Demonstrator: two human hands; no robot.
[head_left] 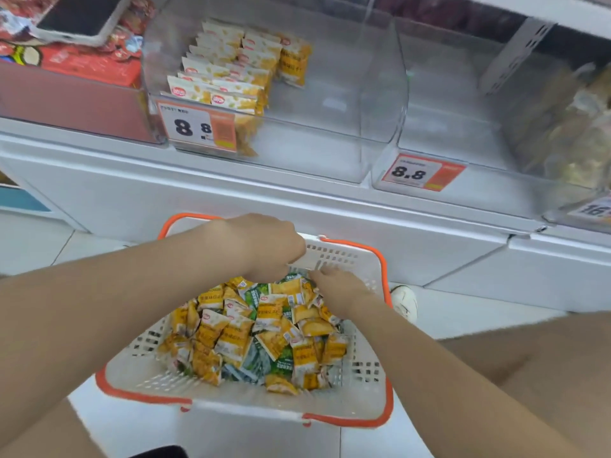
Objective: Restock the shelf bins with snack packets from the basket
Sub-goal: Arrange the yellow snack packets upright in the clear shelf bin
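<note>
- At the far end of the basket [251, 398], the left hand [264, 246] hangs with the knuckles up over the heap of snack packets [251, 335]. Its fingers point down and are hidden from me, so I cannot tell if they hold a packet.
- Just to the right of this hand, very near it, the right hand [342, 290] comes in from the right side of the basket. Its fingers [322, 277] reach the top packets. The picture is blurred there, and I cannot say whether they pinch something.
- Below both hands, on my side of them, the packets fill the middle of the basket. Most are yellow, some are green, and all lie mixed.
- The basket is white with an orange rim and stands on the floor under the hands.
- Above and beyond the left hand, a clear bin [314, 150] sits on the white shelf. In its left part, yellow and white packets [228, 71] stand in rows.
- On the front of this bin, up and left from the left hand, I see a price tag [198, 127].
- Up and right from the right hand stands a second clear bin [446, 110], with its own tag [420, 173] that reads 8.8.
- Far up and left from the hands lies a red box [92, 66].
- Just right of the right wrist, beside the basket, I see a white shoe [405, 302].
</note>
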